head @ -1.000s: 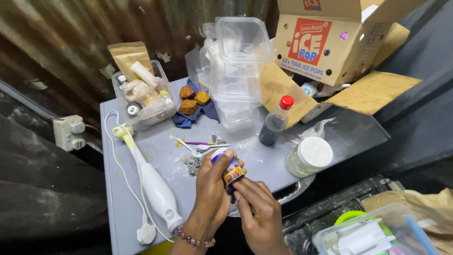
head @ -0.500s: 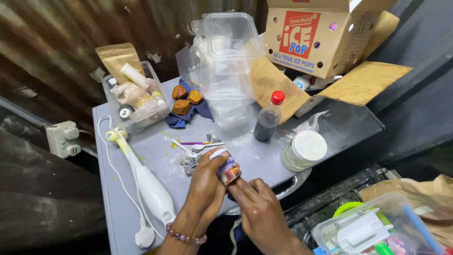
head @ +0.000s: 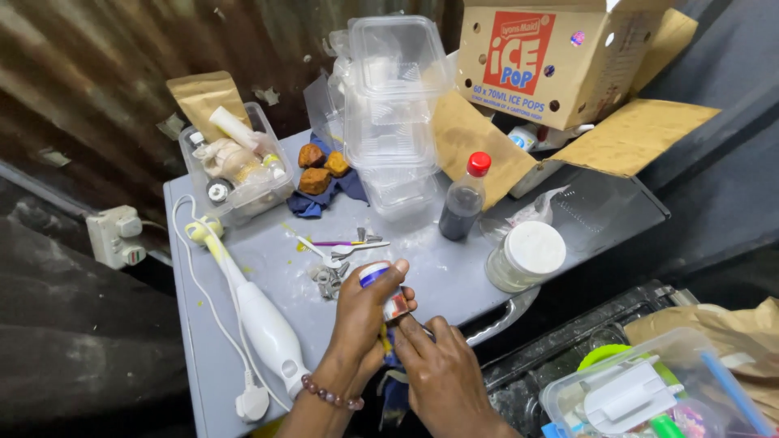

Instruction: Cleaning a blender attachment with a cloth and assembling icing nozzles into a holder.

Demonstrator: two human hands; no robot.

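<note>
My left hand [head: 363, 316] grips a small round tin [head: 380, 284] with a blue rim and a coloured label, held on its side over the front of the grey table [head: 203, 349]. My right hand [head: 442, 373] sits just below and to the right, its fingertips touching the tin's lower end. A beaded bracelet circles my left wrist. Just beyond the tin lie small measuring spoons [head: 345, 247] and some metal bits.
A white hand blender [head: 264, 328] with cord lies at the left. Behind stand a clear tub of bottles [head: 235, 174], brown lumps on a blue cloth [head: 320, 170], stacked clear containers [head: 393, 113], a dark red-capped bottle [head: 464, 199], a white-lidded jar [head: 526, 255] and a cardboard box [head: 552, 57].
My hands stay together on the tin. The view has shifted slightly, and the right hand's fingers have moved closer under the tin.
</note>
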